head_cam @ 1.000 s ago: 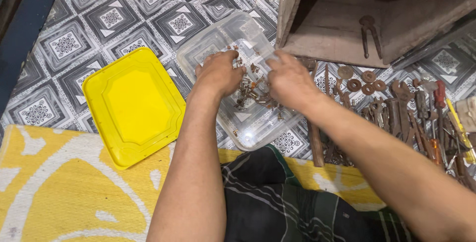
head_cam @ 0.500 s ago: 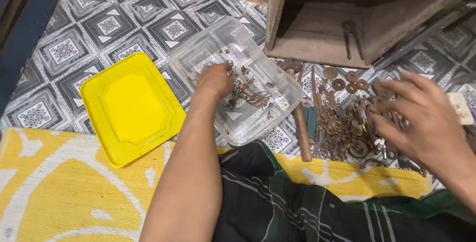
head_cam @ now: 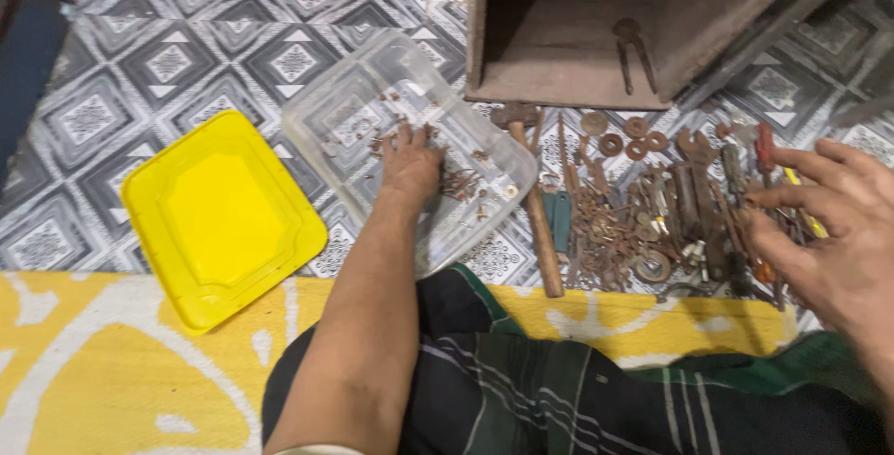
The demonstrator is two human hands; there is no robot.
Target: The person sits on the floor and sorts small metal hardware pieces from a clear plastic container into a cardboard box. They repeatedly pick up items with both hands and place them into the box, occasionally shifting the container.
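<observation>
A: What has changed, going left to right?

B: The yellow lid [head_cam: 219, 217] lies as before. The left hand [head_cam: 410, 164] stays flat, unclenched, on rusty screws [head_cam: 463, 182] inside the clear plastic container [head_cam: 321, 110].

A: And the right?

B: The right hand [head_cam: 833, 231] has left the container; it now hovers, fingers spread and empty, over the rusty tools [head_cam: 652, 222].

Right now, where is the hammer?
The hammer lies on the tiled floor at centre of the head view, between the clear tub and the rusty tool pile.

Clear plastic tub [head_cam: 321, 115] of rusty screws [head_cam: 461, 182]; floor-level, lidless
</observation>
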